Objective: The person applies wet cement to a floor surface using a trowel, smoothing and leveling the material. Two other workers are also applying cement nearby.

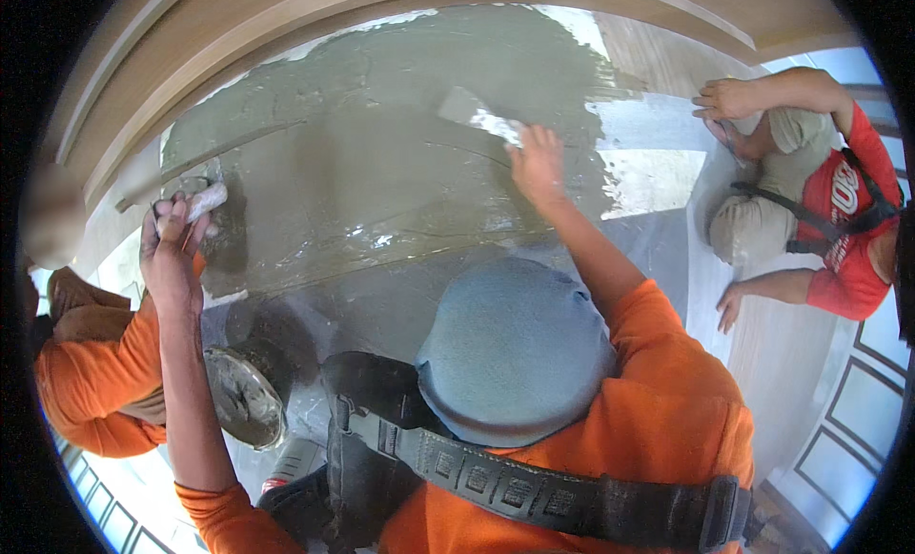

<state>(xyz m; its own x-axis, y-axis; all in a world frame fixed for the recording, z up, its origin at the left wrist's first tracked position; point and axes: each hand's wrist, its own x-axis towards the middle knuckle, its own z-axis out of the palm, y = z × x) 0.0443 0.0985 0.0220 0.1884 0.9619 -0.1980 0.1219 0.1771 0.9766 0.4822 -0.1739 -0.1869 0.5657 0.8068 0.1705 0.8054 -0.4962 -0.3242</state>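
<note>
White-smeared scraper (491, 124) with a flat, greyish blade (461, 106), jutting forward-left from the right hand (539, 168) curled round its handle, a white-handled tool (207, 202) pinched in the left hand (173, 254).

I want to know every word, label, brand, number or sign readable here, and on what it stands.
Red shirt at right: large white lettering on the chest; printed words I do not copy.
Smaller print on that shirt: too blurred to read.
Black strap in front: square marks, none readable as text.
</note>
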